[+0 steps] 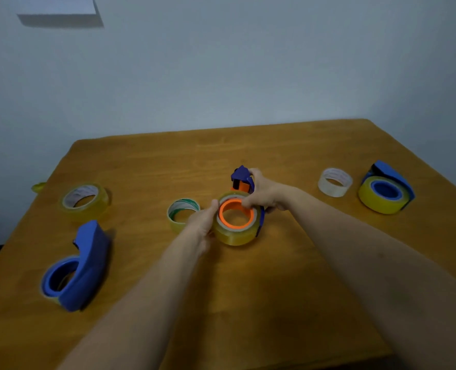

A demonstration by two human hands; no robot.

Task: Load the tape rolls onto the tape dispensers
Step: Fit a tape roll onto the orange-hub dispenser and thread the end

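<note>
Left hand grips the left wall of the yellow tape roll, thumb on the top rim. I read that as pushing it down over the orange hub. Right hand wraps the centre dispenser, thumb at the hub edge, likely bracing it against sliding on the tabletop. Roll looks about seated. Loose, waiting: green-cored roll just left, left yellow roll, clear roll right. Loaded dispenser far right; blue dispenser near left.
</note>
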